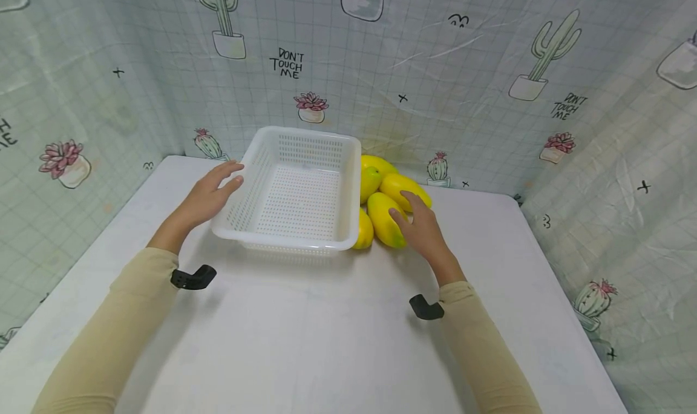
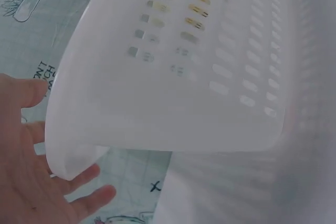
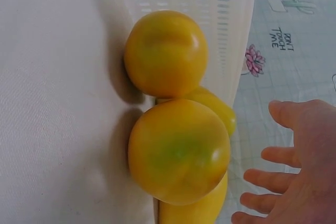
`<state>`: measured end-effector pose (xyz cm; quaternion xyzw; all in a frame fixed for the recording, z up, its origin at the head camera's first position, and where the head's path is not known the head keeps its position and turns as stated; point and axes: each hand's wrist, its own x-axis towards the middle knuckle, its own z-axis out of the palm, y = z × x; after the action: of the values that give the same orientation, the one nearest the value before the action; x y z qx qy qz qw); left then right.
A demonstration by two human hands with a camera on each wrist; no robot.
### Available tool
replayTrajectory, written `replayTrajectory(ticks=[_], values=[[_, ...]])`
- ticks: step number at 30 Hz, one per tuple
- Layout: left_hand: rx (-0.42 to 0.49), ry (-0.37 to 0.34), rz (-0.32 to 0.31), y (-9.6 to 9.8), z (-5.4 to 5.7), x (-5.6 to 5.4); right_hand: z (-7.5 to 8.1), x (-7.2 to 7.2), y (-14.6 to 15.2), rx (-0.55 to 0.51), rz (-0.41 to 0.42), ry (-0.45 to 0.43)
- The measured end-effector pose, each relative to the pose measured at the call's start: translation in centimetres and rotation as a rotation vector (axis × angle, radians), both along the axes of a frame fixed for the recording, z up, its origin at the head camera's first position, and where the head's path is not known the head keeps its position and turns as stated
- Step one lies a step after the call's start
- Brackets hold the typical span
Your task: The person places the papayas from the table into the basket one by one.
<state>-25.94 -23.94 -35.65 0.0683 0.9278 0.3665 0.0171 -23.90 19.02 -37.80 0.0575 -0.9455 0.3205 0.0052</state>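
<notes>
Beige-sleeved, the right hand [image 1: 423, 227], fingers spread, holds nothing beside the yellow mango-like fruits [image 1: 404, 188]; the left hand [image 1: 206, 197], fingers extended, is at the left rim of the white perforated basket [image 1: 296, 202], contact unclear. All visible fruits lie along its right side, none yet lifted.

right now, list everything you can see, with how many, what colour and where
white basket: one, white, on the table beside the yellow fruits
yellow fruits: five visible, yellow with some green patches, clustered along the basket's right side
table: one, white, under the basket and fruits
printed cloth: number of pieces unclear, pale with cactus prints, behind the table and at both sides
wrist devices: two, black, one at each wrist
sleeves: two, beige, one on each forearm
left hand: one, bare, at the basket's left rim
right hand: one, bare, beside the fruits
</notes>
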Motion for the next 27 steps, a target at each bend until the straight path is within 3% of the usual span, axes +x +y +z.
replayTrajectory(ticks=[4, 8, 27], values=[[0.110, -0.072, 0.001, -0.7, -0.3, -0.4, -0.1, -0.1, 0.0, 0.000, -0.005, 0.002], [0.182, -0.098, -0.016, -1.2, -0.5, -0.6, -0.3, -0.2, 0.1, -0.001, 0.000, 0.011], [0.322, -0.209, -0.043, -2.8, -1.0, -1.6, -0.5, -0.6, 0.1, -0.020, -0.023, -0.022]])
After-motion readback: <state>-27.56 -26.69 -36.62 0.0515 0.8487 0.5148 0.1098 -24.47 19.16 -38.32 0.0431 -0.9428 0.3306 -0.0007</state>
